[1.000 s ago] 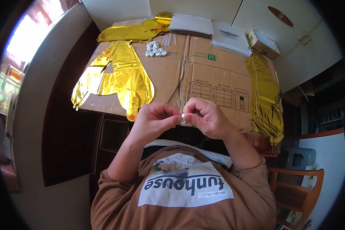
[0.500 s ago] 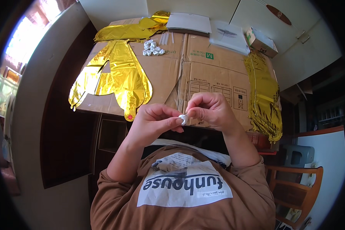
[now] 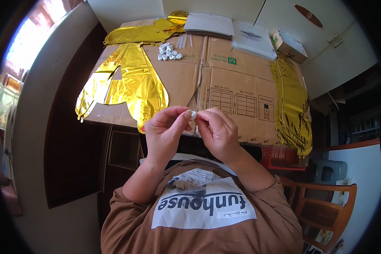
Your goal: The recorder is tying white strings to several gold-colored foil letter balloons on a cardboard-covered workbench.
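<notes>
A small white bundle [image 3: 193,114], which looks like wound ribbon, is pinched between the thumb and forefinger of my left hand [image 3: 161,132]. My right hand [image 3: 219,132] is closed beside it, fingertips touching or nearly touching its right side; whatever those fingers pinch is too small to make out. Both hands are raised above the near edge of the cardboard. Just left of them lies a flat gold foil balloon [image 3: 144,80] shaped like a letter A. Beyond sits a pile of similar white bundles [image 3: 169,52].
Flattened cardboard [image 3: 230,78] covers the table. Clear straws [image 3: 184,41] lie past the pile, with another gold foil balloon [image 3: 135,35] at the far left. A white box [image 3: 209,24], a clear bag [image 3: 254,40] and a small carton [image 3: 289,45] line the back. Gold foil [image 3: 293,108] hangs over the right edge.
Both hands have shifted left and slightly away from me with the white bundle. My right hand has turned and lowered, its fingers now closer in beside the bundle.
</notes>
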